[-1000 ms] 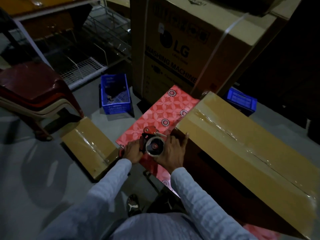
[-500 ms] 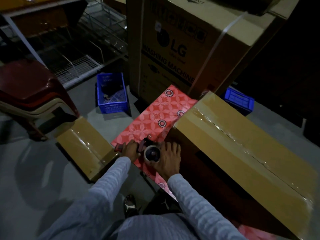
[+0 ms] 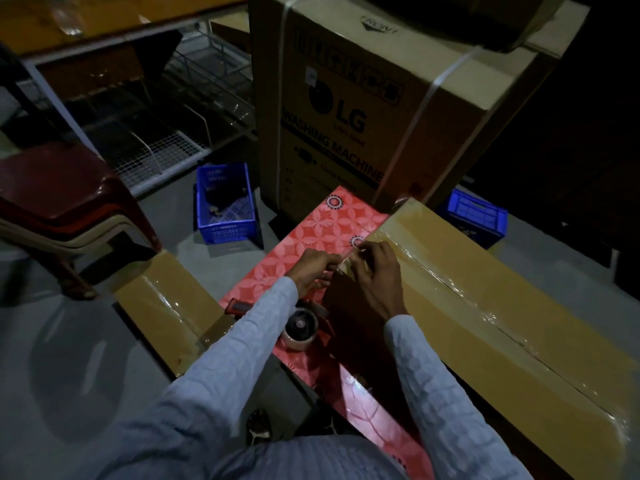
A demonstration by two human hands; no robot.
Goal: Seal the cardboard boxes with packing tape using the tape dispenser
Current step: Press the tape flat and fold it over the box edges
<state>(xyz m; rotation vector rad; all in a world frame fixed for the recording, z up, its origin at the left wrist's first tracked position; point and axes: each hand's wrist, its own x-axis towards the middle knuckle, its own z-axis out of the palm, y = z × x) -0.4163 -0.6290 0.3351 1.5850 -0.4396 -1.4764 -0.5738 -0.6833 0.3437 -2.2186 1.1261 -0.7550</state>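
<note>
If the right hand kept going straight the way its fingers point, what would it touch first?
Probably the left hand: the right hand points left toward it, both pinching a strip of tape by the box corner. Depth is unclear.

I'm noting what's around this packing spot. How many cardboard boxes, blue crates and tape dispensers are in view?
Cardboard boxes: 3, namely the LG washing machine box, the long box and the small box.
Blue crates: 2, the left crate and the right crate.
Tape dispensers: 1, the tape dispenser.
Total: 6
</note>
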